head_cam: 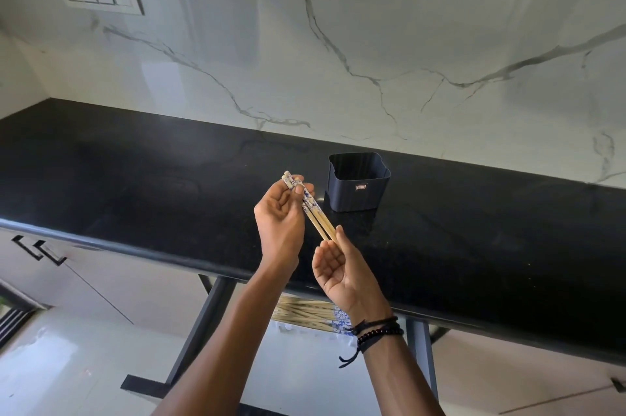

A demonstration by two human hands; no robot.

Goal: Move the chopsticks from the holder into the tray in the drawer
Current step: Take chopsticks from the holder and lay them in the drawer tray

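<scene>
In the head view, the holder (pixel 359 186) on the worktop (pixel 135 178) looks empty, and a bundle (pixel 305 313) already lies in the drawer (pixel 210 310) below. The left hand (pixel 277 222) pinches the patterned ends of two chopsticks (pixel 313 212) held above the worktop, and the right hand (pixel 335 270) pinches their tips. Only these seem left to place.

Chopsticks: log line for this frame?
left hand: pinches chopsticks, patterned ends | right hand: pinches tips | holder: on counter
</scene>
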